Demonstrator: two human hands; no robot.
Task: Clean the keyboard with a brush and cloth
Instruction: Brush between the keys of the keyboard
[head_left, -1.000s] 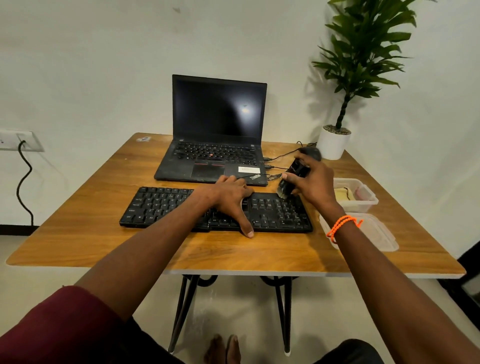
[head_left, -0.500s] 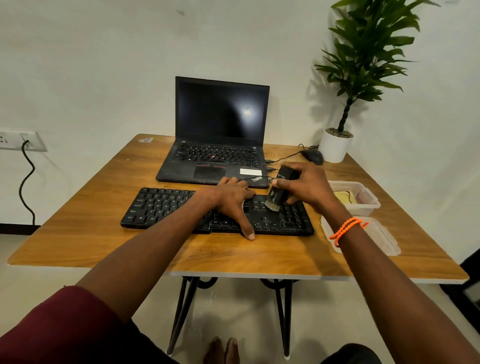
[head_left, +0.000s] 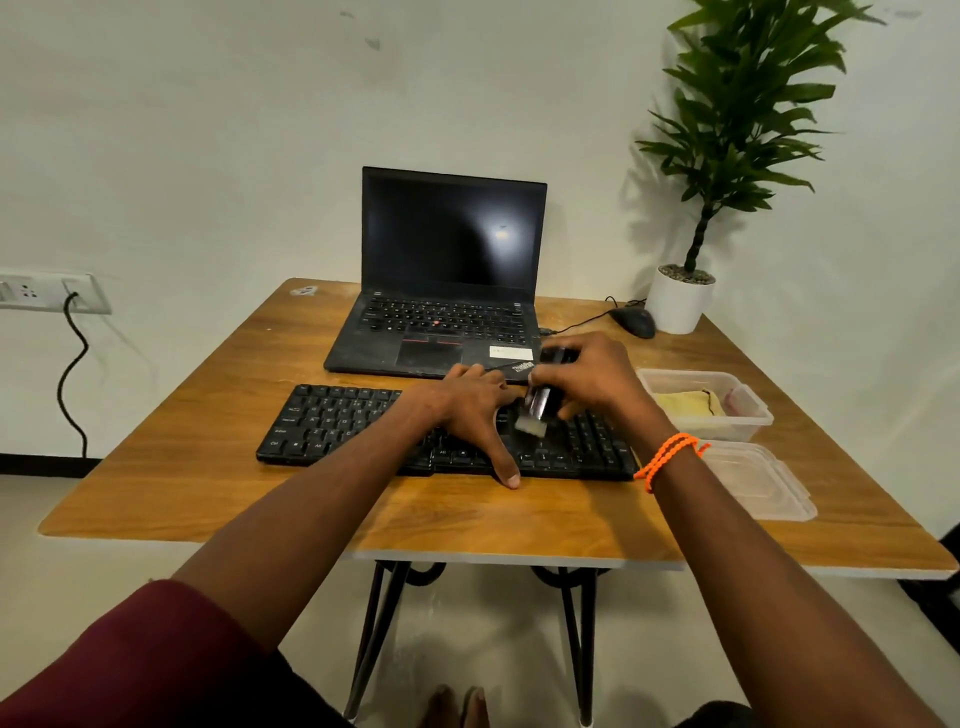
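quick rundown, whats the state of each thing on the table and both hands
laptop: lid open, screen dark
keyboard: flat on table, being brushed
brush: bristles down on keys
right hand: grips brush
left hand: fingers spread, pressing keyboard
box: lid off, yellow cloth inside
lid: lying on table
mouse: idle, untouched

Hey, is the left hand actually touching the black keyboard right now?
Touching. The head view shows the left hand lying flat on the keyboard, fingers spread over the keys and the thumb reaching past its front edge onto the table.
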